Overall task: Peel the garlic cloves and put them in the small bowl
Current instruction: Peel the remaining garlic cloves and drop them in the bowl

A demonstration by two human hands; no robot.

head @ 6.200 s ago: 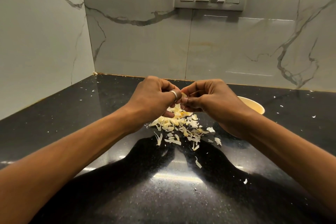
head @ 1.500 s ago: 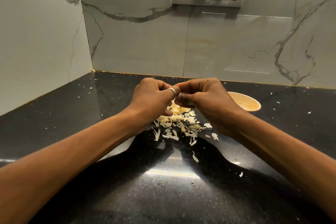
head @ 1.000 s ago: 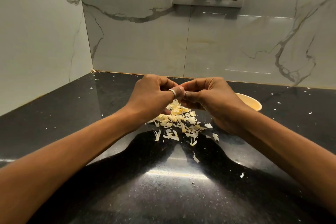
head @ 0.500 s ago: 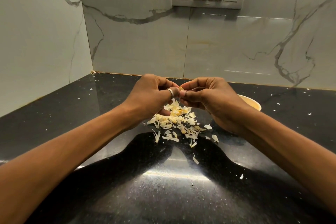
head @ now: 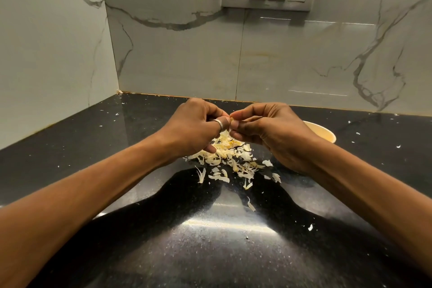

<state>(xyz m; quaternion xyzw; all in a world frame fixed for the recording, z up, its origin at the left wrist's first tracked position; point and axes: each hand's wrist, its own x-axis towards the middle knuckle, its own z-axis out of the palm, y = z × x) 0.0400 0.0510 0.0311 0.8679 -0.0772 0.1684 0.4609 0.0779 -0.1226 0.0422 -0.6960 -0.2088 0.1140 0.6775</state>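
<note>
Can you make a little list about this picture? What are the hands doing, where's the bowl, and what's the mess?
left hand: wears a ring, pinches the garlic clove
right hand: pinches the garlic clove too
garlic clove: mostly hidden between fingertips
peels: pile on the counter below the hands
small bowl: on the counter, partly hidden behind the right hand
contents of bowl: cannot tell
</note>
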